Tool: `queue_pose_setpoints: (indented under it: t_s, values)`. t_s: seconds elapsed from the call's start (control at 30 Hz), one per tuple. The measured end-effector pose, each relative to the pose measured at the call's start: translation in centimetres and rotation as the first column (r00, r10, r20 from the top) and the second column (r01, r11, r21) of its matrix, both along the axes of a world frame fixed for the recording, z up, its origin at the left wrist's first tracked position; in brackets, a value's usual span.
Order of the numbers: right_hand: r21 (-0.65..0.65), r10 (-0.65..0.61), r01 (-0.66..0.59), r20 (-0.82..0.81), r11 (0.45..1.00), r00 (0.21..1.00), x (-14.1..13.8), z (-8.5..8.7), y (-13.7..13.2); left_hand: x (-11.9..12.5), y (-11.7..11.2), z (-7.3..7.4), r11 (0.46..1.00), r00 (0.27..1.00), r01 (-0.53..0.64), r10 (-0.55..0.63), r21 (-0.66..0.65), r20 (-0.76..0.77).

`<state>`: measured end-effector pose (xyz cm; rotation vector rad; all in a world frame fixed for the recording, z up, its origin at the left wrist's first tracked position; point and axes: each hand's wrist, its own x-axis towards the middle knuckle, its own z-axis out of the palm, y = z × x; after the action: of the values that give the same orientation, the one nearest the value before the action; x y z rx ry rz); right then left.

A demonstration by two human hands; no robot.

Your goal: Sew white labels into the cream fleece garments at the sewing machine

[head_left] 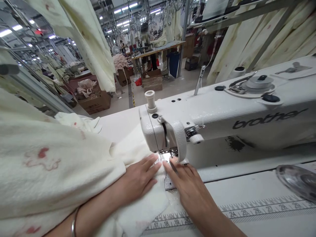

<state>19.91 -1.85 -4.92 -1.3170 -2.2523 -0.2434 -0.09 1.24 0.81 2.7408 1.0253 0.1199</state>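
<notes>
A white Brother sewing machine stands on the white table. Cream fleece fabric with faint red prints is piled at the left and runs under the machine's needle area. My left hand lies flat on the fabric, fingers stretched toward the presser foot. My right hand rests flat on the fabric edge just right of the needle, fingers extended and together. A thin bangle sits on my left wrist.
A printed ruler strip runs along the table's front. A round metal object sits at the right edge. Cream fabric hangs overhead at left and right. Behind are cardboard boxes, work tables and a distant person.
</notes>
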Motion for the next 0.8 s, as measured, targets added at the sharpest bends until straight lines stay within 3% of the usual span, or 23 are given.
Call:
queue_pose_setpoints:
  t_s: [0.43,0.6,0.8]
  values:
    - [-0.097,-0.036,0.031,-0.051,0.995,0.998,1.5,-1.2,-1.3,0.0,1.3,-0.3,0.996,0.996,-0.088,0.088,-0.020,-0.021]
    - [-0.177,-0.070,0.054,-0.086,0.983,0.994,4.9,-1.9,-3.5,-0.1,0.9,-0.4,0.997,0.996,-0.082,0.082,0.003,-0.023]
    - [-0.041,-0.091,0.086,-0.157,0.995,0.983,10.9,-2.3,-4.9,0.0,0.6,-0.2,0.994,0.995,-0.088,0.091,0.067,-0.043]
